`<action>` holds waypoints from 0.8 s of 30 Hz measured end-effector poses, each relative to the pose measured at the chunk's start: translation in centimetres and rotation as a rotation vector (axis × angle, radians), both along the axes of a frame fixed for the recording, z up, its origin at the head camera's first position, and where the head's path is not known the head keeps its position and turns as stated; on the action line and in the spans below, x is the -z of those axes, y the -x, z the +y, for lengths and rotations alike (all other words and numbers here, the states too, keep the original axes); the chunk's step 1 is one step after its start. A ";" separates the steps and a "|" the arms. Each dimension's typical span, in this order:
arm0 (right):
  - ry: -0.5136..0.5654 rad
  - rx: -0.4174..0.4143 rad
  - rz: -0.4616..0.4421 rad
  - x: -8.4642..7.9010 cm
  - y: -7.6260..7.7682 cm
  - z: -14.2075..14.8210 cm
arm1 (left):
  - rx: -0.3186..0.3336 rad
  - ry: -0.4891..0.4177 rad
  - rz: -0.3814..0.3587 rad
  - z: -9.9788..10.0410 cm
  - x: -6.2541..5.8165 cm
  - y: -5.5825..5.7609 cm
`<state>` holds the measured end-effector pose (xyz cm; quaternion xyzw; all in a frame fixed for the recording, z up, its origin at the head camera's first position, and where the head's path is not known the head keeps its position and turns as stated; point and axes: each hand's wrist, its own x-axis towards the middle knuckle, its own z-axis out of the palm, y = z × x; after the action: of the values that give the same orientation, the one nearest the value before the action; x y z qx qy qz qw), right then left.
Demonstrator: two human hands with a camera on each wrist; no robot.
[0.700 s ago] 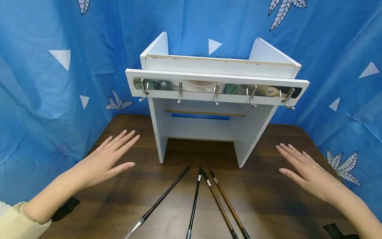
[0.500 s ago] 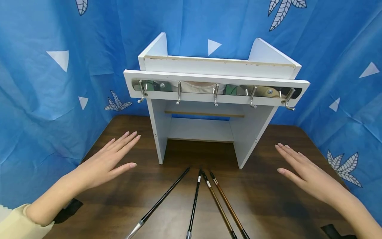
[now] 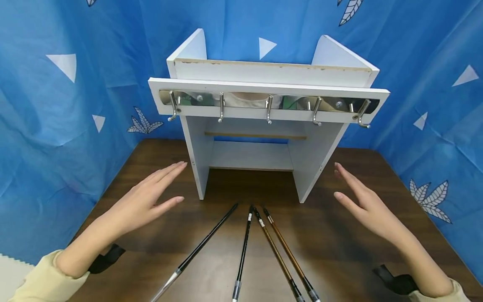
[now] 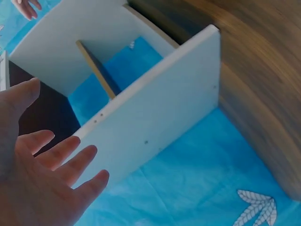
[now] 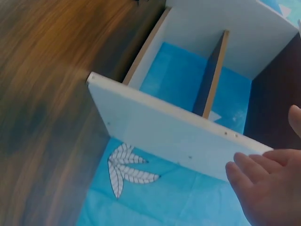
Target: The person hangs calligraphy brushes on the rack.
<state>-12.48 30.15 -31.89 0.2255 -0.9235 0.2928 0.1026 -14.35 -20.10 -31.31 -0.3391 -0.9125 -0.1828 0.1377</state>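
Note:
A white wooden shelf unit [image 3: 271,74] stands on the brown table, a row of metal hooks [image 3: 268,110] along its front rail. My left hand [image 3: 145,201] hovers off its left side, fingers stretched out and holding nothing. On the other side, my right hand [image 3: 371,209] is held in the air with straight fingers, also holding nothing. Between the hands lie long writing brushes: a black brush [image 3: 207,239] slanting left, another black brush [image 3: 244,247] in the middle, and two brown brushes [image 3: 277,253] to the right. In the left wrist view, the spread fingers [image 4: 75,165] overlap the unit's side panel.
Blue cloth [image 3: 113,75] with white triangles and leaf prints hangs behind and at both sides of the table [image 3: 166,260]. The unit's lower shelf [image 3: 250,155] sits near its back, between the side panels. Black straps [image 3: 107,258] are around the wrists.
Both hands have moved inward toward the shelf unit, with the right hand turning more edge-on. The head view has shifted slightly. The brushes and the unit stay in place.

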 end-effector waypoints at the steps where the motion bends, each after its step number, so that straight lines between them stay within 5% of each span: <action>1: 0.022 -0.012 0.011 0.1 0.2 -0.3 | 0.000 -0.006 0.000 0.1 0.1 0.0; 11: 0.239 -0.062 -0.008 0.6 1.7 -2.0 | -0.038 -0.089 -0.020 1.5 1.7 0.0; 24: 0.334 -0.077 -0.058 1.1 1.7 -2.1 | -0.036 -0.165 -0.094 3.4 5.1 0.4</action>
<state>-14.18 28.01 -32.97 0.2322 -0.8552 0.4523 0.1006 -14.71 -16.74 -36.39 -0.3012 -0.9057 -0.2707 0.1253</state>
